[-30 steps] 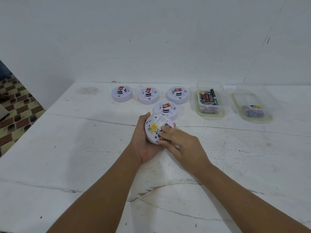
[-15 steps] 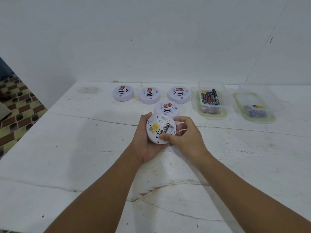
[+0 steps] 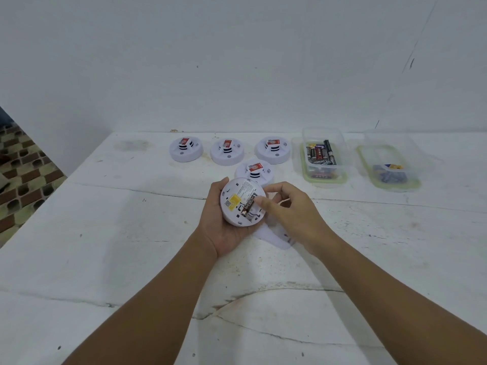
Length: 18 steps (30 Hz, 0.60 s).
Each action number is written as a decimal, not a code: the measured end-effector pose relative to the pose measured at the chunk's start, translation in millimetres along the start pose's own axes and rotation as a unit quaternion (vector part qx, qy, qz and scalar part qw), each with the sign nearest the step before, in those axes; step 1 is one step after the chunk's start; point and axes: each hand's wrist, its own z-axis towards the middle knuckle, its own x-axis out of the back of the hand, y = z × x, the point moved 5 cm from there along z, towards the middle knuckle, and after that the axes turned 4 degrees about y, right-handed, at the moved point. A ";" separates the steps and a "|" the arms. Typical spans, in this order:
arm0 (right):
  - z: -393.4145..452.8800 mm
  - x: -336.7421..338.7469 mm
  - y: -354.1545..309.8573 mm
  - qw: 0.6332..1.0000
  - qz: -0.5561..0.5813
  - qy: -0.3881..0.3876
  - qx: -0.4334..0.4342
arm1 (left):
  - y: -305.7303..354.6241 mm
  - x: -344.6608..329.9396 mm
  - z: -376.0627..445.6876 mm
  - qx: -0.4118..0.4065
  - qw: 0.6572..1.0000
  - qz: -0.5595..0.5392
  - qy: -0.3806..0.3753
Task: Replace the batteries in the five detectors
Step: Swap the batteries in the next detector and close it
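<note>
1. Two clear tubs stand at the far right of the white bench (image 3: 131, 259), each on a green-rimmed lid. The left tub (image 3: 323, 156) holds a bunch of dark batteries (image 3: 320, 153); the right tub (image 3: 389, 164) holds a few bluish ones and something yellow.
2. Four detectors sit face up, left of the tubs: three in a row by the wall (image 3: 185, 149) (image 3: 227, 152) (image 3: 273, 149), and one nearer (image 3: 254, 172), just behind the hands. Each is a round white disc with dark vents and a red label on top.
3. A fifth detector (image 3: 241, 201) is held above the bench, underside up. It shows a yellow sticker, printed text and an open battery bay with one dark, copper-tipped battery (image 3: 249, 205) lying in it.
4. The left hand (image 3: 226, 225) grips this detector from below and the left, thumb on its rim.
5. The right hand (image 3: 292, 209) has its fingers curled, thumb tip pressing on the battery; whether it pinches it I cannot tell.
6. A white cover (image 3: 276, 237) lies on the bench beneath the hands.
</note>
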 end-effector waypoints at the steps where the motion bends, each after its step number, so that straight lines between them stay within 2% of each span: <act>1: -0.6 5.2 -1.0 0.999 -0.020 0.016 0.029 | 0.9 -1.1 -0.3 -0.003 1.000 -0.008 0.004; 5: 4.1 30.2 -13.9 0.986 -0.093 0.064 0.123 | 3.3 -15.8 3.4 -0.003 0.999 -0.032 -0.009; 9: 27.3 62.8 -25.3 0.970 -0.154 0.103 0.156 | 3.7 -49.3 9.6 0.000 0.999 -0.033 -0.025; 11: 45.7 77.6 -26.4 0.953 -0.229 0.111 0.165 | 1.2 -63.9 13.6 0.006 0.999 -0.016 -0.030; 14: 81.1 99.4 -22.4 0.916 -0.355 0.102 0.158 | -3.9 -76.7 21.5 0.011 0.999 0.006 -0.039; 18: 123.2 121.2 -18.0 0.863 -0.497 0.036 0.081 | -9.5 -75.3 33.3 0.023 0.999 0.008 -0.036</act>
